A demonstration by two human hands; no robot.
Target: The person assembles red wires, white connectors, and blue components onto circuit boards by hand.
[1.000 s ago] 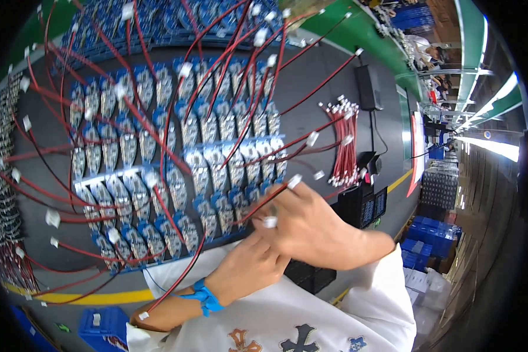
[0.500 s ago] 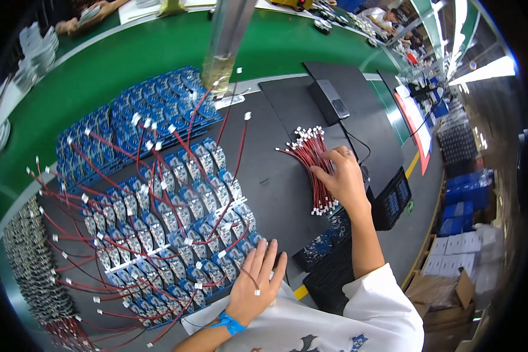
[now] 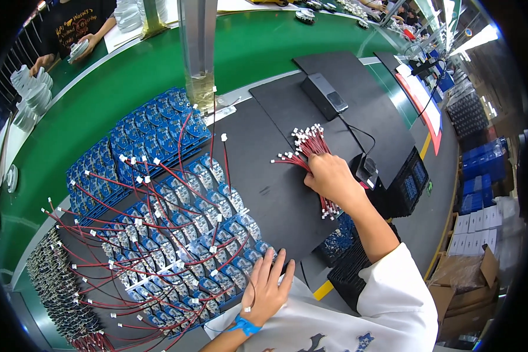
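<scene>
My left hand (image 3: 268,288) lies flat with its fingers apart, fingertips on the right edge of a panel of blue circuit boards (image 3: 200,218). A dark wire with a white connector crosses that hand, and a blue band circles its wrist. Red and dark wires with white plugs stick out across the panel. Over on the right, my right hand (image 3: 332,179) is closed on some wires of a bundle of red connector wires (image 3: 311,141). Their upper ends fan out to the left of the rest. The fingertips are partly hidden behind the hand.
Stacked blue circuit panels (image 3: 152,126) lie behind the wired panel. A pile of wired boards (image 3: 56,276) runs along the left edge. A metal post (image 3: 198,47), a black box-shaped device (image 3: 324,95) and black trays (image 3: 406,185) stand around. Across the green belt (image 3: 240,44), another person handles clear plastic parts.
My right hand has gone from hovering with fingers spread over the wire bundle to closing on some wires, pulling their ends leftward. My left hand stays on the panel edge; the view has shifted slightly.
</scene>
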